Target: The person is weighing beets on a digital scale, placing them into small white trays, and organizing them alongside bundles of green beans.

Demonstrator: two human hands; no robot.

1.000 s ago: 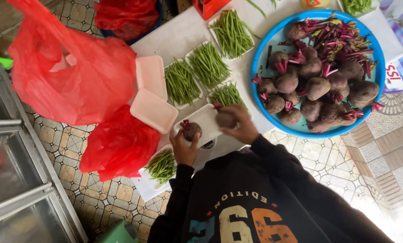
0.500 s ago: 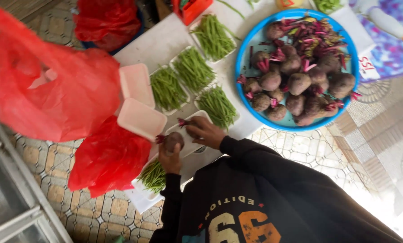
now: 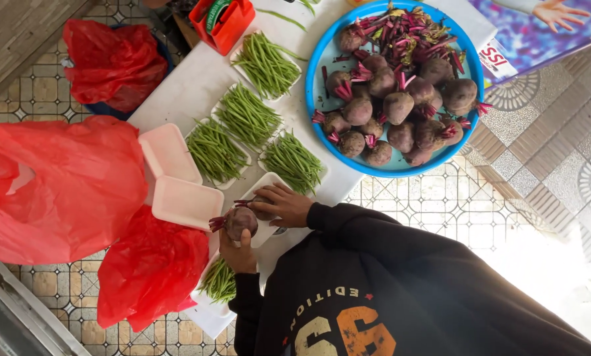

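we've got our left hand [image 3: 237, 254] wrapped around a dark purple round beetroot with short pink stems [image 3: 237, 221], fingers closed on it from below, just over the edge of the white table [image 3: 183, 86]. our right hand [image 3: 283, 204] is curled over a second beetroot in an empty white foam tray [image 3: 273, 186]; fingers look bent around it, though how tight we can't tell.

what could go wrong: the tray sits right at the table edge, so pressing on it could tip it off. the beetroot in our left hand hangs partly over the floor, so a loose grip drops it. the stacked spare foam trays [image 3: 177, 178] beside the red plastic bags [image 3: 58, 184] could get knocked too.

counts: two beetroots in hand, roughly fifteen more in the big round blue plastic basin [image 3: 322, 122], five trays of green beans [image 3: 246, 115], two spare trays stacked, three red bags, one red plastic basket [image 3: 233, 26].
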